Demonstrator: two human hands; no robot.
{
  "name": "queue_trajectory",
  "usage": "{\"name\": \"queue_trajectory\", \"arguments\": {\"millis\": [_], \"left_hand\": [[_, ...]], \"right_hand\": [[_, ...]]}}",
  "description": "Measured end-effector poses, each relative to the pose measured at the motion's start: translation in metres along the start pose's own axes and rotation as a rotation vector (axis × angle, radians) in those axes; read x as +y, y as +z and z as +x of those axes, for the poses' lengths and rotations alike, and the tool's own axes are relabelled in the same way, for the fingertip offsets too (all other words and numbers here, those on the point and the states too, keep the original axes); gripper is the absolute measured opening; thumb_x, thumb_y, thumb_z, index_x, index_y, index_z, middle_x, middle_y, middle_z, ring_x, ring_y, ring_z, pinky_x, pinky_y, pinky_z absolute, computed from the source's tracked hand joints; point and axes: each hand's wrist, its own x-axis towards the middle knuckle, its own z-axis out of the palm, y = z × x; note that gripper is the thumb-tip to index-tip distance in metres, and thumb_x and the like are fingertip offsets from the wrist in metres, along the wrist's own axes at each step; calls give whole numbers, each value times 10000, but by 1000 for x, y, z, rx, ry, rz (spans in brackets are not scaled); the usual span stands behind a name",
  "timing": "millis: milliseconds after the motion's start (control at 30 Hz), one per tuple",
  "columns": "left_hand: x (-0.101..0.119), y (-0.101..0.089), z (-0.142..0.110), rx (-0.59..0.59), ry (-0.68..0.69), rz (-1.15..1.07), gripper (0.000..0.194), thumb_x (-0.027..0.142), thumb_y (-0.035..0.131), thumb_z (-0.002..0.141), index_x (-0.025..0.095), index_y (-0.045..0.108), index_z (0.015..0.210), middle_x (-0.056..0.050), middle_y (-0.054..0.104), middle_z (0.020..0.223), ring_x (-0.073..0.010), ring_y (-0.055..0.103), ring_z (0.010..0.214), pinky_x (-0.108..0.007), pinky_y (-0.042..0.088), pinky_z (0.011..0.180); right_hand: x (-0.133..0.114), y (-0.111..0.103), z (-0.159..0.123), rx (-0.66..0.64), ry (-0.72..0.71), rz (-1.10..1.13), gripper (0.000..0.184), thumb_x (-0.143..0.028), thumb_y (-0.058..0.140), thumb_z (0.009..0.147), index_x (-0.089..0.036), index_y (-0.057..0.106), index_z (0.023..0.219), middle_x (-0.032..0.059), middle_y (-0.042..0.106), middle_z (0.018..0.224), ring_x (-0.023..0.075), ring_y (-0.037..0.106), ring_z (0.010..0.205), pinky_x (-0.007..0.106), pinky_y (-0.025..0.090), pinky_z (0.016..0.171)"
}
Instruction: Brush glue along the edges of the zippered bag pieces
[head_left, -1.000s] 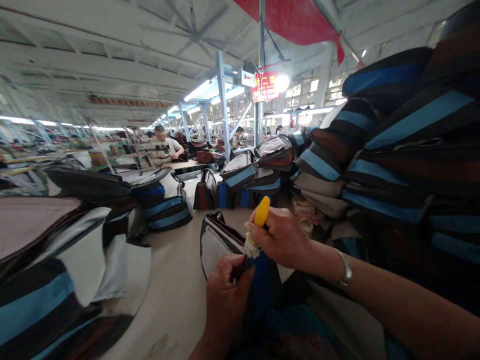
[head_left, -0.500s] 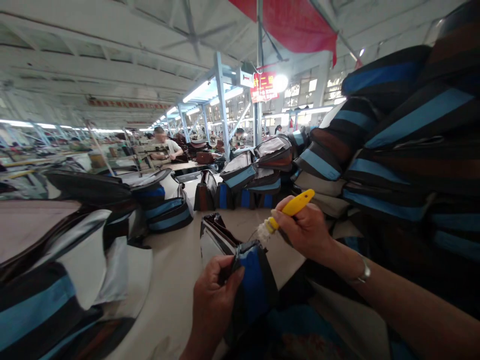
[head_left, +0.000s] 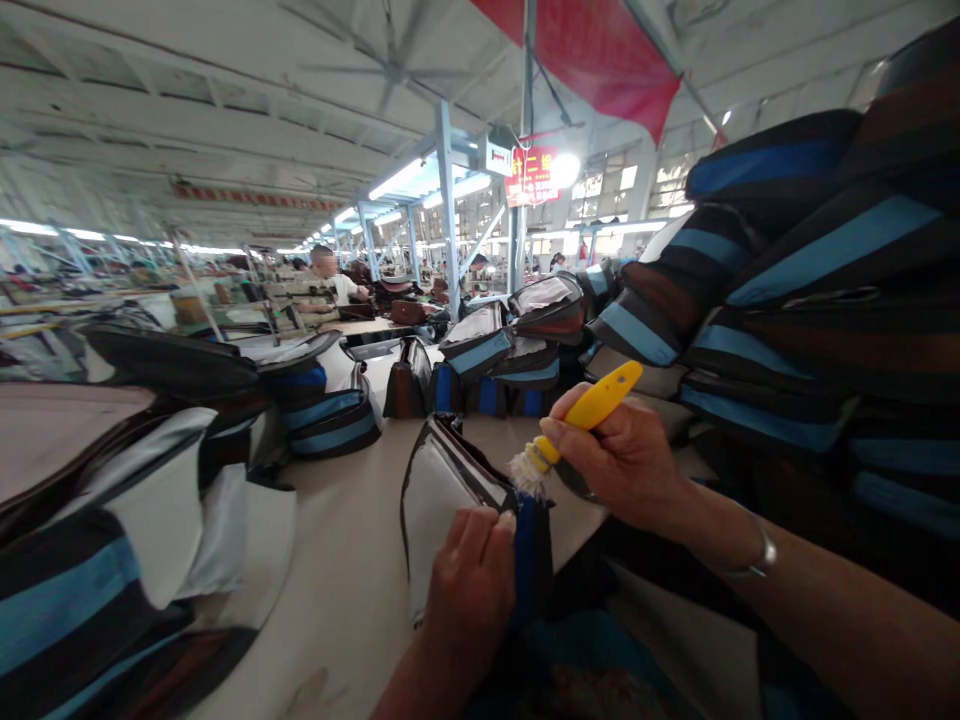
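My right hand [head_left: 626,455] is closed round the yellow handle of a brush [head_left: 600,405], which slants down to the left. Its pale, clumped bristles touch, or nearly touch, the top edge of a bag piece [head_left: 442,480]. This piece has a whitish side panel, dark edging and a blue stripe down its end. At that same upper edge, my left hand [head_left: 472,575] pinches the piece just left of the bristles. The fingers of that hand hide part of the panel.
Stacked bag pieces [head_left: 810,330] with blue stripes rise high on the right. More bag pieces [head_left: 75,610] lie on the left. Several others stand in a row along the back of the pale table [head_left: 337,560]. A person [head_left: 334,280] sits farther off among machines.
The bag piece has turned, so its whitish side shows more. My left hand has shifted right and up along its edge. The brush has come down onto or close to the top edge.
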Motion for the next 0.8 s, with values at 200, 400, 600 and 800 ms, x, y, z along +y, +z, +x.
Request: {"name": "queue_trajectory", "arguments": {"millis": [200,400,600,800], "left_hand": [[9,6,-2,-61,132,80,114,51,540,871,107,620,929,-76,575,765,-188,515,708,-320,513,640],[11,9,-7,-76,145,69,107,61,521,885,101,611,927,-75,573,783,-191,517,724,-316,522,635],[12,8,-9,-59,186,49,141,30,525,862,94,607,956,-72,579,790,-186,514,713,-314,520,621],[11,5,-11,-103,206,37,119,57,524,875,102,608,947,-75,597,796,-194,534,708,-330,517,616]], "right_hand": [[10,13,0,-296,-224,-266,221,-246,489,921,-191,518,710,13,565,635,155,515,590,304,370,621],[13,16,2,-365,-196,-257,212,-247,484,923,-188,512,722,-3,549,632,137,498,576,281,366,632],[18,28,0,-393,-183,-341,201,-247,467,921,-188,498,731,16,567,662,157,508,612,300,382,678],[20,30,0,-454,-183,-255,166,-209,532,852,-172,540,691,17,569,639,150,487,575,338,383,699]]}}
